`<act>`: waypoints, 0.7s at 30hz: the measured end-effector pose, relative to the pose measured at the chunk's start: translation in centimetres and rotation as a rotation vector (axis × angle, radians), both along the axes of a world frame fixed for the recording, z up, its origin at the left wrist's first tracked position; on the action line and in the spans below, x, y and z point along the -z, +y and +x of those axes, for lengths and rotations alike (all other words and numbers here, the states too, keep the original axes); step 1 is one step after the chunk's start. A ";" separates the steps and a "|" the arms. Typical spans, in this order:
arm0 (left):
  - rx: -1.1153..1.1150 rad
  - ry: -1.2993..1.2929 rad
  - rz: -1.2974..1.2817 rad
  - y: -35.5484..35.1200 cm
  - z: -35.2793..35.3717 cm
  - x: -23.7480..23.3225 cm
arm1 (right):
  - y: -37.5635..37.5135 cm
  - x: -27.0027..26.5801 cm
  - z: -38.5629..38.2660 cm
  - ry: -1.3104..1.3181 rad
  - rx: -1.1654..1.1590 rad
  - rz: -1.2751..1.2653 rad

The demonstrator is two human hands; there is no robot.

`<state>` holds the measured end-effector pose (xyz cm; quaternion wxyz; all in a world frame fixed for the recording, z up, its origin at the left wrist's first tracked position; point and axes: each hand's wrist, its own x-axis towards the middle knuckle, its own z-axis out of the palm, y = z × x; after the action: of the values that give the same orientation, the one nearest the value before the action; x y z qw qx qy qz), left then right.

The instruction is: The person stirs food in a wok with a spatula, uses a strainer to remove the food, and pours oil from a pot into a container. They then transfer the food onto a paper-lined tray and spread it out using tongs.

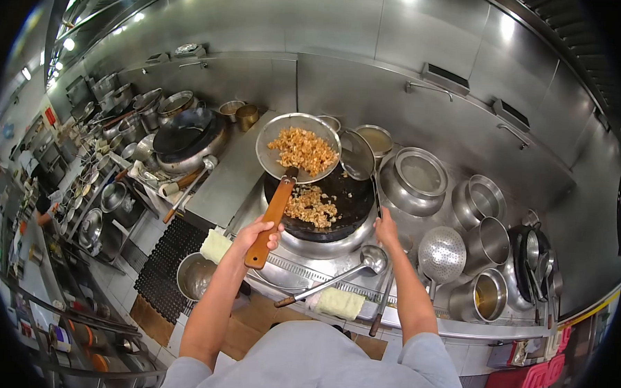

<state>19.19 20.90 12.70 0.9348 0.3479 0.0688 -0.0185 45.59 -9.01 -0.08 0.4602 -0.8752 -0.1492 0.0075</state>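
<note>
The left hand (260, 235) is closed around the flat, honey-brown wooden handle (274, 210) of a round, silvery metal mesh strainer (301, 121), fingers wrapping it a little above its holed end. The right hand (386, 227) is closed around the slim dark handle of a round-headed metal ladle (357, 156), whose head is raised just beside the strainer's right rim; whether the two touch, I cannot tell. The strainer lies ahead of both hands, nearer the left, its long axis running away from the person and leaning slightly rightward, while the ladle's shaft leans slightly leftward, so the two tools converge at their far ends. In the strainer sits a heap of small orange-brown food pieces (303, 151). Seen from above, its basket overlaps the far left edge of a wide, black, round-bottomed wok (355, 203), which lies ahead of and between the hands; paler loose bits of food (313, 208) rest in the wok. Nearer the body, a long-handled steel ladle (373, 258) lies on the stainless-steel tabletop (481, 330), with a perforated round steel skimmer (441, 255) to its right.
</note>
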 end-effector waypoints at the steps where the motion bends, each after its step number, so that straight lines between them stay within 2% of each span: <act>1: -0.010 0.002 0.008 0.1 0.4 -1.0 | 0.4 -1.1 -0.5 0.264 -0.038 0.095; 2: -0.009 -0.026 0.016 0.3 0.7 -1.8 | 0.4 -1.8 -0.7 0.270 -0.051 0.103; 4: 0.004 -0.058 0.011 0.9 0.9 -2.7 | -0.7 -2.8 -0.5 0.605 -0.209 0.199; 5: -0.005 -0.049 0.022 1.2 0.8 -3.2 | -1.1 -3.6 -1.0 0.613 -0.221 0.207; 7: -0.004 -0.086 0.057 1.1 0.1 -4.2 | -2.1 -5.4 -2.9 0.889 -0.211 0.236; 14: -0.077 -0.048 0.091 0.4 -1.0 -5.3 | 1.4 -8.0 -9.1 1.182 -0.187 0.453; 18: -0.087 -0.043 0.079 0.0 -1.6 -5.2 | 4.1 -8.4 -9.7 1.348 -0.286 0.587; 20: -0.088 -0.042 0.069 -0.1 -1.5 -5.0 | 5.7 -8.7 -9.9 1.373 -0.136 0.753; 21: -0.089 -0.039 0.069 0.0 -1.5 -4.8 | 6.1 -8.2 -9.4 1.370 -0.137 0.749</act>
<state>17.70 20.91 17.47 0.9234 0.3767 0.0666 0.0324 36.19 -2.90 8.10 0.7127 -0.4509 0.1220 0.5234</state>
